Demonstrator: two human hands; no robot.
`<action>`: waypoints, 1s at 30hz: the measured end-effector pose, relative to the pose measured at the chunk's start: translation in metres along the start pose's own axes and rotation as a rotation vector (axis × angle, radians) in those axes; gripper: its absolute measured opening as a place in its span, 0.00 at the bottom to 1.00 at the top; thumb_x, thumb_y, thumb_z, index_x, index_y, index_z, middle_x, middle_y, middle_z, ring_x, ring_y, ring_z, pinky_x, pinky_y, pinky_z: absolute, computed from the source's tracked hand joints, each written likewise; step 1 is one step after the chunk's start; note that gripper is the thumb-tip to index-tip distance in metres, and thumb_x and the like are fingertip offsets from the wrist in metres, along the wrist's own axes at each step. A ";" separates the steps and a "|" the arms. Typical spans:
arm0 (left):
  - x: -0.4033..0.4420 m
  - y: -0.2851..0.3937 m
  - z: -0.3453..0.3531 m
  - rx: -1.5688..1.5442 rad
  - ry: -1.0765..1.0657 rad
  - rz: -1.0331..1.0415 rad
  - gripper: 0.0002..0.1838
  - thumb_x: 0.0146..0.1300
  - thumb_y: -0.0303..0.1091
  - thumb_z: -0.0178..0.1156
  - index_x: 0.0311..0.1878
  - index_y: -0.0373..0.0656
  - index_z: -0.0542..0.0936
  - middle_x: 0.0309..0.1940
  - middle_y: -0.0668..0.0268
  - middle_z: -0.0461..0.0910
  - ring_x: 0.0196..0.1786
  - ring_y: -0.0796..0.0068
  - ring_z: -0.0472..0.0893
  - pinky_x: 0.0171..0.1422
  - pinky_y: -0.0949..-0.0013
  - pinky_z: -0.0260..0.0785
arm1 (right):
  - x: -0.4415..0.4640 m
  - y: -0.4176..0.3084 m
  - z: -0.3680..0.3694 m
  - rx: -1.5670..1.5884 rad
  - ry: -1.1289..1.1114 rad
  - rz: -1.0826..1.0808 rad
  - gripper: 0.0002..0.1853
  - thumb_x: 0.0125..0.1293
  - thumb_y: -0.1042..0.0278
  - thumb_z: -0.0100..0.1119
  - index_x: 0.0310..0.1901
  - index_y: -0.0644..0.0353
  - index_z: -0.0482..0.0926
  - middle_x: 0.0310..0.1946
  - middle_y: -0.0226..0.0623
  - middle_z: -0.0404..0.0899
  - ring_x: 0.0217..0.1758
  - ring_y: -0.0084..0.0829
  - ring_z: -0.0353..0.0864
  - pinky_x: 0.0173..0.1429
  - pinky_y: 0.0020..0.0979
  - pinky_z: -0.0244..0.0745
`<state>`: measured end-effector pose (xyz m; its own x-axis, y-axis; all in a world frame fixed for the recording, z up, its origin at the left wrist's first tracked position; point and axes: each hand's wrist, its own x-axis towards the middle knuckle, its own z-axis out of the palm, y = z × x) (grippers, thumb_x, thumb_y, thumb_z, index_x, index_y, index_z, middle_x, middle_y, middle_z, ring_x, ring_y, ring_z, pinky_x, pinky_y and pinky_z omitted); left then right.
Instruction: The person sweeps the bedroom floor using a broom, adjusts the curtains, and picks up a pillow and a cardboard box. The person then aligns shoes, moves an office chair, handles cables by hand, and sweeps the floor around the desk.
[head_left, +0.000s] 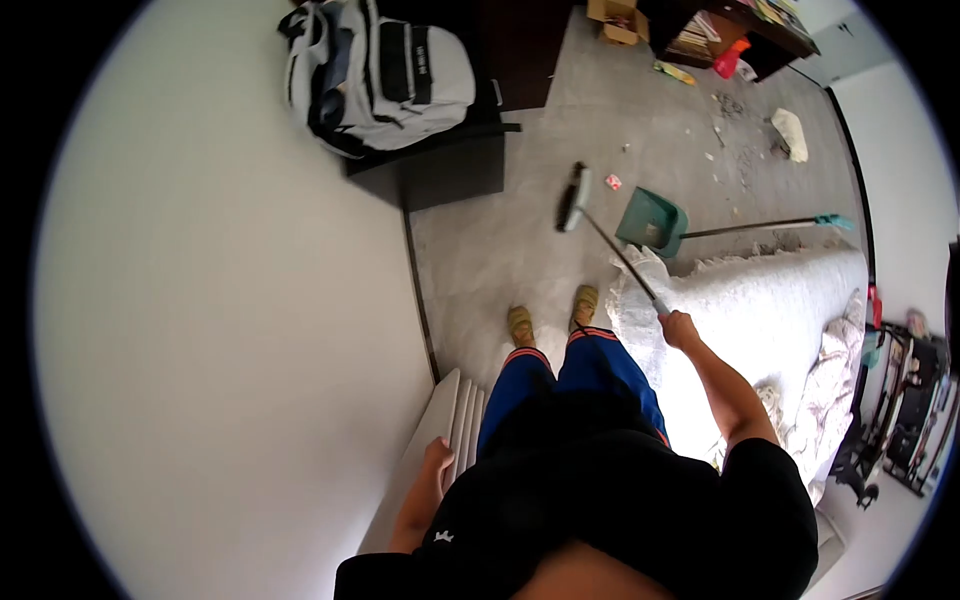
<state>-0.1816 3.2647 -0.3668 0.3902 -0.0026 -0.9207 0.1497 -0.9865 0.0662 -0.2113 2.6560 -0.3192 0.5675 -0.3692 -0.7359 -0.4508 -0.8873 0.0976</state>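
My right hand (pixel 680 330) is closed around the grey grip of a broom (pixel 621 258). The shaft slants up and left to a broom head (pixel 573 198) with dark bristles, which looks slightly blurred over the grey floor. My left hand (pixel 437 458) hangs low by a white slatted panel, possibly a radiator (pixel 464 423); its fingers are mostly hidden, and I cannot tell whether it touches the panel. Right of the broom head lies a green dustpan (pixel 650 222), its long handle stretching toward the right wall. A small red-and-white scrap (pixel 613 182) lies between broom head and dustpan.
A bed with a white cover (pixel 740 310) fills the right side. At upper left, a grey backpack (pixel 425 75) rests on a black cabinet (pixel 440 170). Litter and a pale crumpled item (pixel 789 135) lie on the far floor, with a cardboard box (pixel 618 22) and dark shelf behind.
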 end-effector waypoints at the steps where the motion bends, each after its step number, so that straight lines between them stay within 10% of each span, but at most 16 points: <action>1: 0.003 -0.001 -0.001 -0.019 -0.018 -0.019 0.15 0.49 0.28 0.49 0.42 0.39 0.74 0.42 0.53 0.75 0.49 0.57 0.73 0.53 0.64 0.65 | -0.014 0.002 -0.003 0.113 0.028 0.087 0.21 0.63 0.52 0.41 0.37 0.65 0.74 0.35 0.52 0.76 0.40 0.47 0.76 0.43 0.42 0.71; 14: 0.040 0.073 -0.006 -0.190 0.126 0.112 0.18 0.48 0.25 0.50 0.46 0.40 0.72 0.42 0.53 0.75 0.48 0.55 0.73 0.51 0.61 0.65 | 0.035 0.096 -0.082 -0.182 0.023 0.001 0.16 0.59 0.53 0.49 0.36 0.58 0.78 0.35 0.41 0.78 0.41 0.35 0.78 0.39 0.34 0.73; 30: 0.027 0.223 0.001 -0.035 0.127 0.250 0.19 0.55 0.42 0.51 0.46 0.40 0.72 0.38 0.48 0.75 0.45 0.51 0.74 0.47 0.58 0.65 | 0.104 0.171 -0.185 0.209 0.199 0.040 0.14 0.58 0.58 0.49 0.33 0.59 0.78 0.37 0.43 0.77 0.41 0.41 0.77 0.43 0.37 0.73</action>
<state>-0.1390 3.0449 -0.3778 0.5290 -0.2222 -0.8190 0.0652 -0.9516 0.3003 -0.1020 2.4147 -0.2546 0.6610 -0.4679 -0.5867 -0.5959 -0.8024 -0.0313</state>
